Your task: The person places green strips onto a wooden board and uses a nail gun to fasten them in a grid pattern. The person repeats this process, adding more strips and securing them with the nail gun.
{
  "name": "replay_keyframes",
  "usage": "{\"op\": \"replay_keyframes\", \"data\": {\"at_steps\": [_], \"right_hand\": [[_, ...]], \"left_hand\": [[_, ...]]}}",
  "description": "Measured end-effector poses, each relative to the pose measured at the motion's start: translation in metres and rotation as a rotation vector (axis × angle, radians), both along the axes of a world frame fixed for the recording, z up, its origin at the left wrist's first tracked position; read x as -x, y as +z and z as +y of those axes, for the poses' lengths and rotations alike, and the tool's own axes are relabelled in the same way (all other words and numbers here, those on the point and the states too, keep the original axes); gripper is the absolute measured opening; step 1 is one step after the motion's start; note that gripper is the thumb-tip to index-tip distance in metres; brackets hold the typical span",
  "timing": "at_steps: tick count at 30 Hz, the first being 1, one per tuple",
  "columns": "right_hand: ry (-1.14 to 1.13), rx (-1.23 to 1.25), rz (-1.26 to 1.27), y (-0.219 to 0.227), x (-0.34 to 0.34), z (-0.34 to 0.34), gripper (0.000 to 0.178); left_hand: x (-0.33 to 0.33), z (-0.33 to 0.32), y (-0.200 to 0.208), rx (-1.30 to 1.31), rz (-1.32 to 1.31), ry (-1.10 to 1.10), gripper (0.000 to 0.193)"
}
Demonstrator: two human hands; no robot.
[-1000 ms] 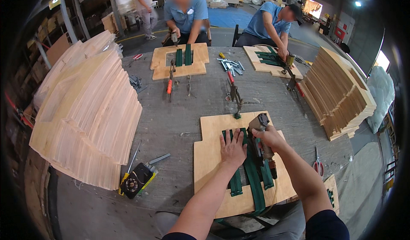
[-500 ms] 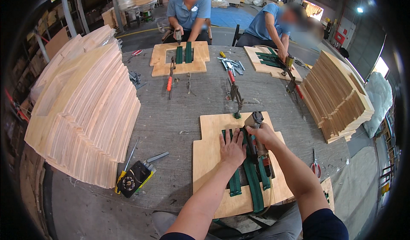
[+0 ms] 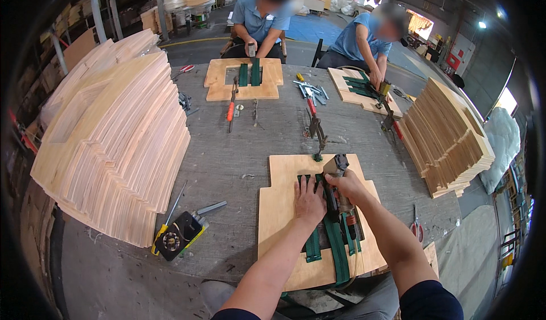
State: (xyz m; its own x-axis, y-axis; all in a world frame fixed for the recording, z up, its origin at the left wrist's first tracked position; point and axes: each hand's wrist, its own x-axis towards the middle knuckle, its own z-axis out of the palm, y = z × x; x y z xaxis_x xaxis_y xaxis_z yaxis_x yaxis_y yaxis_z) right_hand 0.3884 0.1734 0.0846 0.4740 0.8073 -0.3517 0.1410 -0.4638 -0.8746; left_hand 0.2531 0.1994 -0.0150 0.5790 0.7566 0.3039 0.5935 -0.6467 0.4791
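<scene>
Grey tabletop: left hand and tool partly hide green straps

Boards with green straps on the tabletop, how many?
3: near board under the left hand, far board left of centre, another board right of centre. The tall left stack may hide more.

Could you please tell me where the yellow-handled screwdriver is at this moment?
In the head view, the yellow-handled screwdriver lies at lower left on the grey table, between the left-hand board stack and a black object.
</scene>
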Motion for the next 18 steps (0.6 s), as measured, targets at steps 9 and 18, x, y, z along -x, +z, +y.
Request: {"op": "replay_keyframes", "data": {"at_steps": [9, 18], "right_hand": [[0.104, 0.031, -0.045, -0.004, -0.001, 0.009, 0.023], [0.101, 0.008, -0.122, -0.002, 0.004, 0.008, 0.018]], "left_hand": [[0.001, 0.004, -0.005, -0.031, 0.005, -0.004, 0.048], [-0.001, 0.007, -0.006, -0.027, -0.017, 0.032, 0.045]]}}
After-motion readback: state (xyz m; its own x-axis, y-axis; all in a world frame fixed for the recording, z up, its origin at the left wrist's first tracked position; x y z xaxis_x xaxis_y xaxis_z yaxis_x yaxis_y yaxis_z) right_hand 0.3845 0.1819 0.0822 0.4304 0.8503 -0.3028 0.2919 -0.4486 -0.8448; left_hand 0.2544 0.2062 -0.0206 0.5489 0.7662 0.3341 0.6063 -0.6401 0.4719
